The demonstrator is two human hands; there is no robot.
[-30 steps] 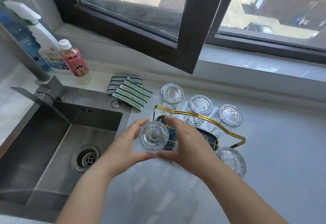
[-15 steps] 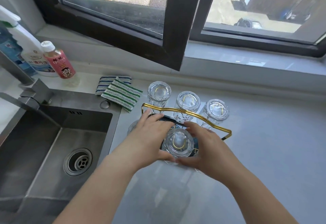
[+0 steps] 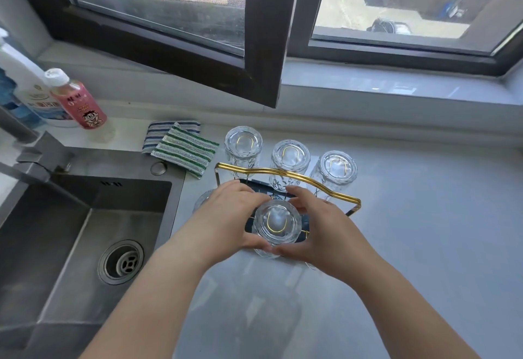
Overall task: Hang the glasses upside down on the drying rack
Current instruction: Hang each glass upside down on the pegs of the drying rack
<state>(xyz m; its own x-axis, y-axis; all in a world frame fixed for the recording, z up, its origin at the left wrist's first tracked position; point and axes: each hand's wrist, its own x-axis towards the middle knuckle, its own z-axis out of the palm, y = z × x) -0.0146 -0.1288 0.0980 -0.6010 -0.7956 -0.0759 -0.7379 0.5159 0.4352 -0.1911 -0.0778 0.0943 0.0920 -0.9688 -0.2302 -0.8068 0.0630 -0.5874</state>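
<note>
We see a pale grey countertop [image 3: 424, 245]. On it: gold drying rack [image 3: 285, 173] at centre; striped cloths [image 3: 181, 146] at ten o'clock; pink bottle [image 3: 77, 101] and spray bottle [image 3: 28, 89] farther at ten.

We see both bare forearms reaching forward from the lower edge, converging toward the middle. Left hand [image 3: 226, 217] palm down, fingers curled, thumb low on the near side. Right hand [image 3: 317, 228] mirrors it, fingers arched over the far side, thumb near. Thumb tips almost meet. Both hands cup one upturned glass [image 3: 276, 221] between them.
</note>
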